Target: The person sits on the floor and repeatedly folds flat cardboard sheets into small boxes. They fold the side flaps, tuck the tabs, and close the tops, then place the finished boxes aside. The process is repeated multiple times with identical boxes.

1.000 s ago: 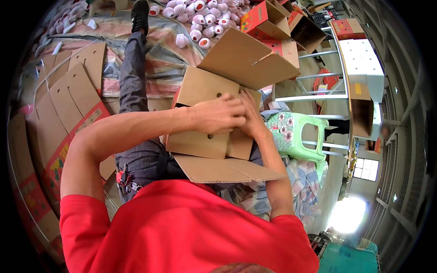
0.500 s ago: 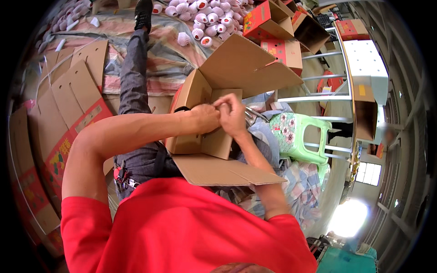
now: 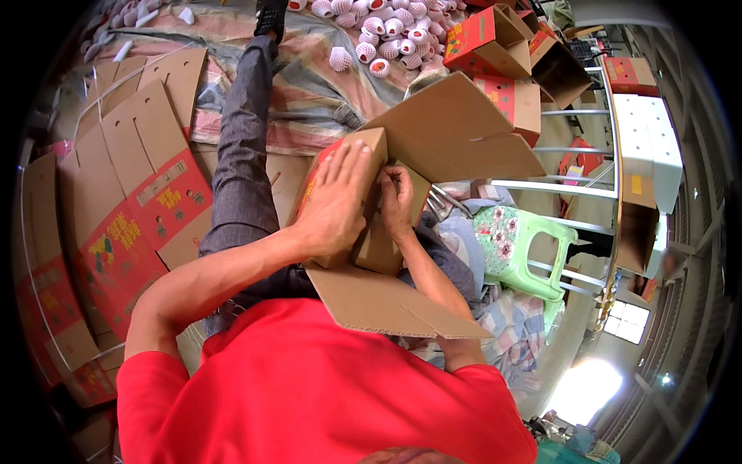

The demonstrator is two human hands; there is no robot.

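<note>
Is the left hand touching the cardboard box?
Touching. The head view shows the left hand lying flat, fingers spread, on a folded flap of the cardboard box, with no gap between palm and cardboard.

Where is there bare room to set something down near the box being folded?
Barest patch: the striped mat between the outstretched leg and the wrapped fruit. Crowded: flat cartons on the left, open boxes and green stool on the right. Both the left hand and right hand press the box.

A single fisheye view looks steeply down from the person's head, close over the red shirt [image 3: 309, 387] and cardboard box [image 3: 433, 147]. Floor stretches toward twelve o'clock; straight edges bend near the rim.
</note>
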